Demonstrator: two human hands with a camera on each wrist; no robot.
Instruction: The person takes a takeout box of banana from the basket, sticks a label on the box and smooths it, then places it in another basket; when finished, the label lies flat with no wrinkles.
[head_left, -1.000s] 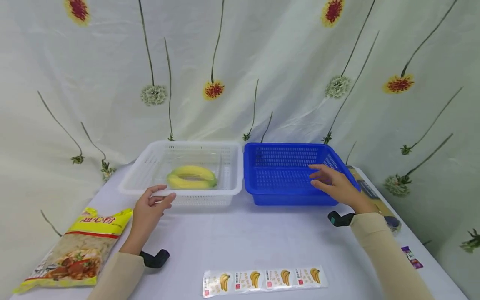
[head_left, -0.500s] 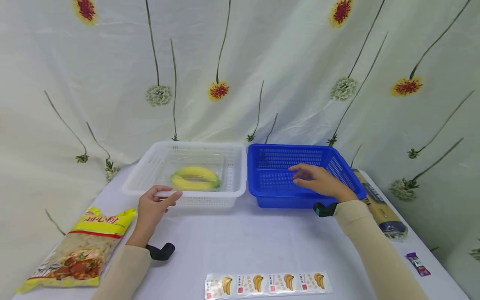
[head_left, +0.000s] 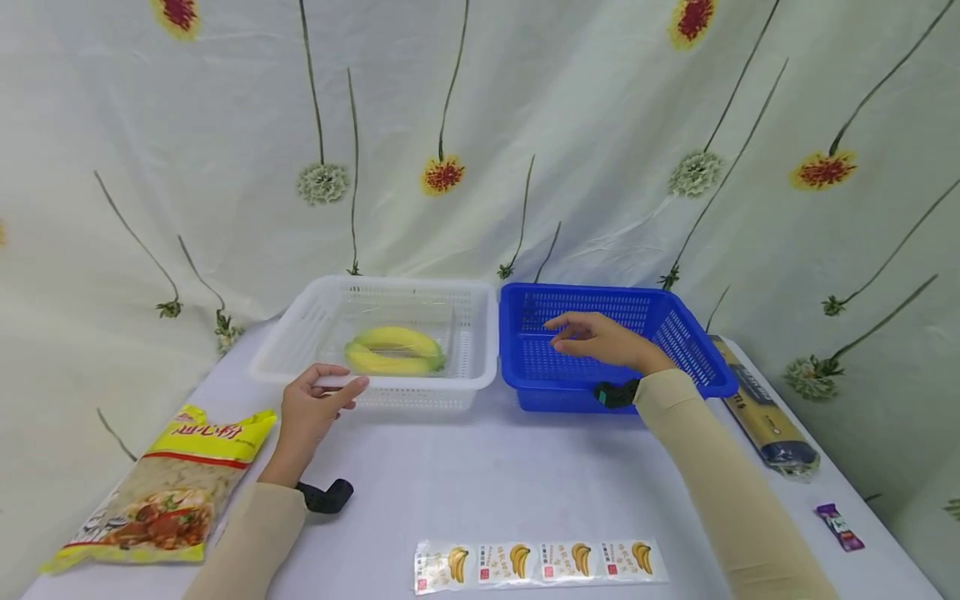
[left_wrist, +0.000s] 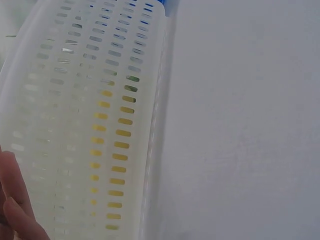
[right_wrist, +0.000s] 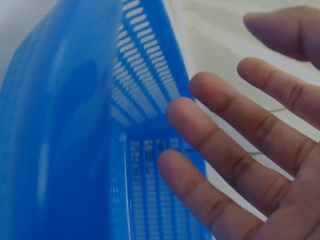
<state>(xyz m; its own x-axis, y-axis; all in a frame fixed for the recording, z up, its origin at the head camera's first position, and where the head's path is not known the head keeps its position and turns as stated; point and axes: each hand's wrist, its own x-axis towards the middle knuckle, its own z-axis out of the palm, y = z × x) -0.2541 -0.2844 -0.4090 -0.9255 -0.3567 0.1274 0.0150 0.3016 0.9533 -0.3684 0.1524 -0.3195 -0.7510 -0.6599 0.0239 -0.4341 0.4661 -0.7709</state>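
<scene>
In the head view my left hand [head_left: 315, 410] is at the front rim of the white basket [head_left: 281, 358], fingers loosely bent and thumb pointing right. Two bananas [head_left: 393, 364] lie in this basket inside clear plastic packaging, and their yellow shows through the slots in the left wrist view. My right hand [head_left: 600, 343] hangs over the blue basket [head_left: 555, 400], palm down, with nothing in it. The right wrist view shows its fingers [right_wrist: 200, 130] spread and relaxed beside the blue wall.
A yellow-topped food bag [head_left: 172, 492] lies at the left. A strip of banana stickers [head_left: 540, 564] is at the front. At the right are a long brown and blue package [head_left: 765, 412] and a small purple packet [head_left: 840, 527]. A flowered cloth [head_left: 600, 125] hangs behind.
My right hand has moved left across the blue basket, from its right side toward its middle. My left hand stays at the white basket's rim. The head view has shifted slightly.
</scene>
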